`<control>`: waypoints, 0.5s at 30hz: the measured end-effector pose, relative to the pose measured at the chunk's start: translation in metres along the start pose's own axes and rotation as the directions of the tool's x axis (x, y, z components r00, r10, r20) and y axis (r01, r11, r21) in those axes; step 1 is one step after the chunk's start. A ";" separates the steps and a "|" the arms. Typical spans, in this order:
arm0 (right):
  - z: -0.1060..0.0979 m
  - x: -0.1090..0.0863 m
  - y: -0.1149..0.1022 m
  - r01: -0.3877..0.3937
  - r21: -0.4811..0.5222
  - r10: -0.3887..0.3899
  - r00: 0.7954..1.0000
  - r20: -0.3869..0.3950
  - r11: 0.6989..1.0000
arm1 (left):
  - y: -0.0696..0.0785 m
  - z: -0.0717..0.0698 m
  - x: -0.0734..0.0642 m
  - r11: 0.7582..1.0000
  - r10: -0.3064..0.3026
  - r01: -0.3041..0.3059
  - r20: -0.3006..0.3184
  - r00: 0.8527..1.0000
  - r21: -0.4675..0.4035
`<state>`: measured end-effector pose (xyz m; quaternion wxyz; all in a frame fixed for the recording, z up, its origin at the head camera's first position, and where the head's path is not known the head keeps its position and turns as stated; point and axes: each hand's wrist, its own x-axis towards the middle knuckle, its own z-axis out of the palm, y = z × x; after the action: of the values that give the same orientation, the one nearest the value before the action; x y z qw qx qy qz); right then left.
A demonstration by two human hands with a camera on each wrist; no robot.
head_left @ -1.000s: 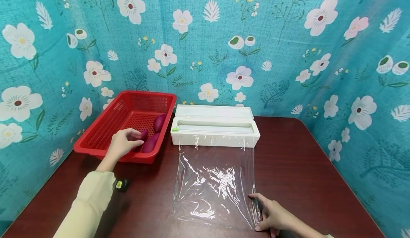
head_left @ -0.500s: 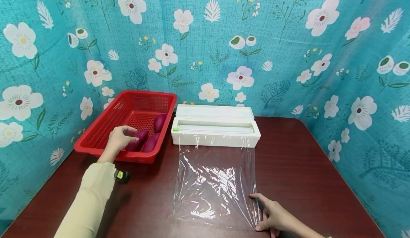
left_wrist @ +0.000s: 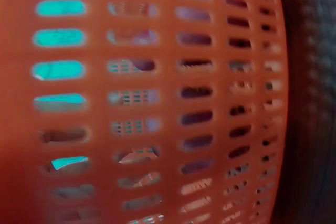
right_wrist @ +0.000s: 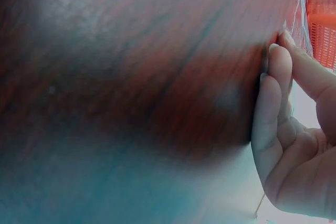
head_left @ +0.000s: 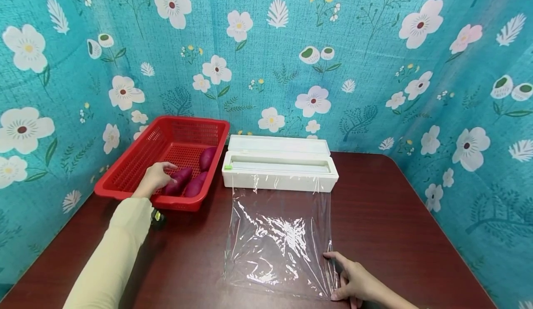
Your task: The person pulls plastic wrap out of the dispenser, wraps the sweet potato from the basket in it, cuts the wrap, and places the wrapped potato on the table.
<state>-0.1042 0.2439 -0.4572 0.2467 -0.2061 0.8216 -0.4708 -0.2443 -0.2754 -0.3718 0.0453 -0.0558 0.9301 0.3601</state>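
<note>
My left hand point(head_left: 156, 178) reaches into the red plastic basket point(head_left: 125, 172). Its fingers are spread at the left end of a purple sweet potato point(head_left: 181, 179), the thumb against or close to it; I cannot tell if they touch. Two more sweet potatoes lie along the right side, one sweet potato point(head_left: 195, 185) in front and one point(head_left: 207, 158) behind. At the table's front, my right hand point(head_left: 354, 279) holds the near right corner of a clear sheet of plastic wrap point(head_left: 279, 244), where creases gather. The left wrist view shows only the basket's slotted wall point(left_wrist: 168, 82).
The wrap runs out of a white dispenser box point(head_left: 281, 182) whose lid point(head_left: 279, 145) is raised. A green slider point(head_left: 227, 167) sits at its left end. Flowered teal cloth point(head_left: 266, 68) hangs round the dark red table point(head_left: 391, 216).
My left hand has drawn back leftward over the sweet potato, uncovering more of it, and has lowered slightly. The right hand stays at the wrap's corner.
</note>
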 end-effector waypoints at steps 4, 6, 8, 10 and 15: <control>0.000 0.001 0.002 -0.011 0.003 0.011 1.000 0.005 1.000 | -0.004 0.001 0.005 0.999 0.001 -0.002 0.014 1.000 0.047; 0.000 0.001 0.002 -0.014 0.001 0.014 1.000 0.007 1.000 | -0.006 0.001 0.007 0.999 0.000 -0.002 0.028 1.000 0.051; 0.000 0.001 0.002 -0.012 -0.002 0.012 1.000 0.004 1.000 | -0.007 0.001 0.009 0.998 0.003 -0.005 0.035 0.999 0.056; 0.000 0.001 0.002 -0.010 -0.003 0.010 1.000 0.005 1.000 | -0.010 0.001 0.011 0.998 0.008 -0.010 0.037 0.999 0.064; 0.000 0.002 0.002 -0.002 -0.011 0.002 1.000 -0.001 1.000 | -0.015 0.004 0.018 0.997 0.007 -0.010 0.038 0.999 0.078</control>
<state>-0.1059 0.2439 -0.4593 0.2457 -0.2067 0.8244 -0.4662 -0.2603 -0.2854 -0.3866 0.0634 -0.0434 0.9428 0.3244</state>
